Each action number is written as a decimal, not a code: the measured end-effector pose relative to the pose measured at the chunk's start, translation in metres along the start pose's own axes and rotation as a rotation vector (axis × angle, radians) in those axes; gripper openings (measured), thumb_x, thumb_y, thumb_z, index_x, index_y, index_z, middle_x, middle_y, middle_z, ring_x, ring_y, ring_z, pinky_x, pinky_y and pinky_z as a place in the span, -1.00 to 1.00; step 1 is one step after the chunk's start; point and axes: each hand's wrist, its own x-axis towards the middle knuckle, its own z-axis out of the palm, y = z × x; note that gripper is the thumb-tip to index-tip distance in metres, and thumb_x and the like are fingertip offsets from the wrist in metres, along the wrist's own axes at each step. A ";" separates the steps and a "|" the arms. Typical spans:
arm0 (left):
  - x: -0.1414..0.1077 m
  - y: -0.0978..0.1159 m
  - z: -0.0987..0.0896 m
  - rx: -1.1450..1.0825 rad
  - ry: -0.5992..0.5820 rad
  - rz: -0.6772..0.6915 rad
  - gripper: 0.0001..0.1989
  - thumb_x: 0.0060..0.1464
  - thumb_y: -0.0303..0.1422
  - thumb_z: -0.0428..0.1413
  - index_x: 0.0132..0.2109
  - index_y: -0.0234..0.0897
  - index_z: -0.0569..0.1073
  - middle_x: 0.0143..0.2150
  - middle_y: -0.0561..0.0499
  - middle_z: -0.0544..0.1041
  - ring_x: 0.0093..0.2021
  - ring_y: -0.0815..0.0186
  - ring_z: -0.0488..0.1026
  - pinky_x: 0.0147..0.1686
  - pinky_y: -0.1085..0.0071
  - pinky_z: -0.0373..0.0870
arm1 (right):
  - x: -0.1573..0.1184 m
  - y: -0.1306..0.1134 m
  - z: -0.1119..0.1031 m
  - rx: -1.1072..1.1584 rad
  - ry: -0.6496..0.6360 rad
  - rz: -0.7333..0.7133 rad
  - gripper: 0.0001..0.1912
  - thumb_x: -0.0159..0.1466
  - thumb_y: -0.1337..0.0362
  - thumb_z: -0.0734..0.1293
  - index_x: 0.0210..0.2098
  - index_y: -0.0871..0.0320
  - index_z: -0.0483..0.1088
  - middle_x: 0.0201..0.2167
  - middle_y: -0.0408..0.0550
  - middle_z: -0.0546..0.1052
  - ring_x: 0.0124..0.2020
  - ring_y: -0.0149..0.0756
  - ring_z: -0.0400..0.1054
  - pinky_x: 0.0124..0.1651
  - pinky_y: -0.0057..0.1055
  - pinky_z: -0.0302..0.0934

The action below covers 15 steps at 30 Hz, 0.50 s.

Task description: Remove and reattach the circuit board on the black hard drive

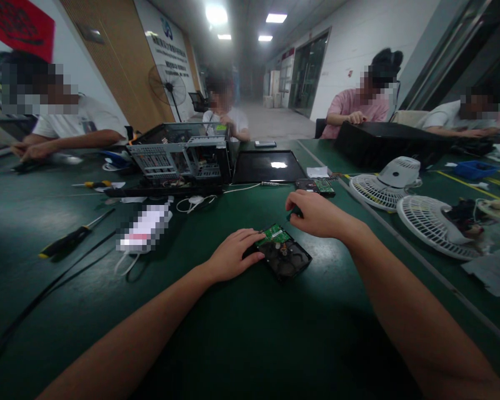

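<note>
The left hand (237, 253) lies palm down, fingers spread forward and thumb apart. The right hand (312, 214) is raised with curled fingers (wrist bent inward), both forearms angling in from the lower corners.

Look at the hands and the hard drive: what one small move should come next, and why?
I would bring the right hand slightly left and nearer, over the hard drive: that hand seems to hold a small dark object off the drive's far side, while the left hand rests on the drive and could steady it.
</note>
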 end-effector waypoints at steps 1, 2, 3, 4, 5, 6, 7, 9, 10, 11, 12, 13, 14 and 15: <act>0.000 0.000 0.000 0.002 -0.002 -0.002 -0.44 0.36 -0.01 0.01 0.39 -0.06 0.26 0.37 -0.07 0.36 0.39 0.06 0.23 0.37 -0.04 0.19 | 0.000 0.000 -0.002 0.005 -0.011 -0.006 -0.84 0.20 0.41 0.29 -0.21 0.16 0.43 -0.18 0.07 0.53 -0.17 -0.16 0.40 -0.11 -0.29 0.20; 0.000 0.000 0.000 0.004 -0.003 -0.004 -0.45 0.36 -0.02 0.01 0.39 -0.06 0.25 0.37 -0.06 0.36 0.39 0.06 0.23 0.37 -0.04 0.18 | 0.000 0.000 -0.003 0.007 -0.021 -0.011 -0.85 0.20 0.41 0.30 -0.23 0.16 0.44 -0.19 0.06 0.53 -0.19 -0.17 0.40 -0.12 -0.29 0.20; 0.000 0.000 0.000 0.006 -0.003 -0.006 -0.45 0.36 -0.02 0.01 0.39 -0.06 0.25 0.37 -0.06 0.35 0.40 0.07 0.22 0.37 -0.04 0.18 | 0.000 -0.001 -0.004 0.006 -0.029 -0.013 -0.86 0.20 0.41 0.30 -0.24 0.16 0.44 -0.21 0.05 0.53 -0.20 -0.18 0.40 -0.12 -0.30 0.21; 0.000 0.000 0.000 0.007 -0.003 -0.007 -0.45 0.36 -0.02 0.01 0.39 -0.06 0.26 0.38 -0.05 0.35 0.40 0.07 0.22 0.37 -0.04 0.18 | 0.000 -0.001 -0.005 0.003 -0.036 -0.013 -0.87 0.20 0.41 0.31 -0.25 0.16 0.45 -0.22 0.05 0.53 -0.22 -0.19 0.40 -0.13 -0.31 0.21; 0.000 0.000 0.000 0.008 -0.004 -0.008 -0.45 0.36 -0.02 0.01 0.39 -0.06 0.26 0.38 -0.05 0.35 0.40 0.07 0.22 0.37 -0.04 0.18 | 0.000 -0.001 -0.006 -0.001 -0.040 -0.010 -0.88 0.20 0.41 0.31 -0.26 0.16 0.45 -0.23 0.04 0.53 -0.22 -0.20 0.40 -0.13 -0.31 0.21; 0.000 0.000 0.000 0.008 -0.006 -0.008 -0.45 0.36 -0.02 0.02 0.39 -0.06 0.26 0.38 -0.06 0.35 0.40 0.07 0.22 0.37 -0.03 0.18 | 0.000 -0.002 -0.007 -0.005 -0.043 -0.008 -0.89 0.20 0.41 0.31 -0.27 0.16 0.45 -0.24 0.04 0.54 -0.22 -0.20 0.41 -0.13 -0.32 0.21; 0.000 0.000 0.000 0.007 -0.008 -0.006 -0.45 0.36 -0.02 0.02 0.39 -0.06 0.26 0.38 -0.06 0.35 0.40 0.07 0.22 0.37 -0.03 0.18 | 0.000 -0.003 -0.007 -0.007 -0.041 -0.007 -0.89 0.21 0.41 0.31 -0.27 0.16 0.45 -0.24 0.04 0.54 -0.22 -0.19 0.41 -0.12 -0.32 0.22; 0.000 0.001 0.000 0.004 -0.007 -0.003 -0.44 0.35 -0.02 0.02 0.39 -0.07 0.26 0.38 -0.07 0.35 0.39 0.06 0.22 0.37 -0.03 0.18 | 0.000 -0.004 -0.008 -0.011 -0.030 -0.006 -0.90 0.21 0.40 0.32 -0.27 0.16 0.45 -0.25 0.03 0.55 -0.21 -0.19 0.42 -0.12 -0.31 0.22; 0.000 0.001 0.000 0.002 -0.006 -0.003 -0.44 0.35 -0.02 0.02 0.39 -0.06 0.26 0.38 -0.06 0.35 0.39 0.07 0.22 0.37 -0.03 0.18 | 0.000 -0.004 -0.008 -0.013 -0.023 -0.008 -0.90 0.21 0.39 0.32 -0.27 0.15 0.46 -0.25 0.03 0.55 -0.22 -0.18 0.42 -0.12 -0.31 0.22; 0.000 0.001 0.000 0.000 -0.005 -0.003 -0.44 0.35 -0.02 0.02 0.39 -0.06 0.25 0.38 -0.06 0.35 0.39 0.07 0.22 0.37 -0.03 0.18 | 0.000 -0.004 -0.009 -0.017 -0.010 -0.010 -0.91 0.21 0.38 0.33 -0.27 0.14 0.46 -0.25 0.02 0.55 -0.22 -0.18 0.43 -0.12 -0.30 0.22; 0.000 0.001 0.000 0.000 -0.004 -0.003 -0.45 0.36 -0.02 0.02 0.39 -0.06 0.26 0.38 -0.06 0.35 0.39 0.08 0.22 0.37 -0.02 0.17 | -0.001 -0.003 -0.010 -0.022 0.007 -0.009 -0.92 0.22 0.37 0.33 -0.28 0.14 0.45 -0.25 0.02 0.56 -0.21 -0.17 0.43 -0.12 -0.29 0.23; 0.000 0.001 0.000 0.000 -0.003 -0.005 -0.45 0.36 -0.02 0.02 0.39 -0.06 0.25 0.38 -0.05 0.35 0.40 0.08 0.22 0.37 -0.02 0.17 | -0.001 -0.002 -0.012 -0.027 0.028 -0.004 -0.93 0.22 0.35 0.34 -0.28 0.13 0.45 -0.25 0.01 0.56 -0.22 -0.17 0.43 -0.12 -0.29 0.23; 0.000 0.000 0.000 0.001 -0.003 -0.006 -0.45 0.36 -0.02 0.02 0.39 -0.05 0.25 0.38 -0.05 0.35 0.40 0.09 0.21 0.37 -0.02 0.17 | -0.002 0.000 -0.015 -0.036 0.056 0.008 -0.95 0.23 0.32 0.35 -0.29 0.13 0.45 -0.26 0.01 0.57 -0.22 -0.16 0.44 -0.13 -0.28 0.23; -0.001 0.000 0.000 0.002 -0.005 -0.008 -0.44 0.36 -0.02 0.02 0.39 -0.05 0.25 0.38 -0.05 0.34 0.40 0.08 0.21 0.37 -0.02 0.18 | -0.003 0.002 -0.019 -0.049 0.090 0.033 -0.95 0.23 0.29 0.36 -0.30 0.12 0.45 -0.26 0.00 0.58 -0.22 -0.15 0.44 -0.13 -0.27 0.23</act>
